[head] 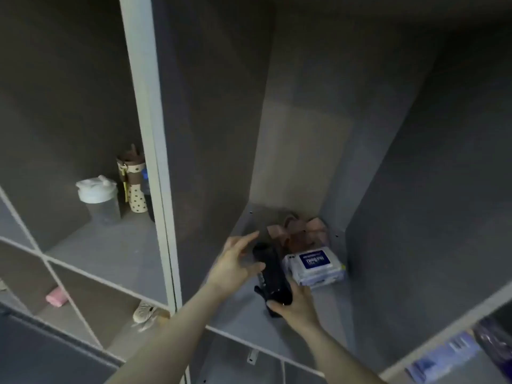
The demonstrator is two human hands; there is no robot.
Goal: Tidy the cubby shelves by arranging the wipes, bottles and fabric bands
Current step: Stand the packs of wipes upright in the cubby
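A black bottle point(270, 273) lies tilted on the floor of the middle cubby point(243, 314). My right hand point(295, 304) grips its near end. My left hand point(235, 266) rests against its left side with the fingers spread. Right of the bottle lies a white and blue pack of wipes point(314, 266). Behind them, in the back corner, is a bunch of brown and pink fabric bands point(299, 231).
The left cubby holds a clear shaker bottle with a white lid point(99, 198), a dotted cream bottle point(135, 187) and a dark bottle behind the divider point(149, 134). Lower cubbies hold a pink roll point(56, 297) and a beige shoe point(145, 313). Blue packs point(446, 361) lie at lower right.
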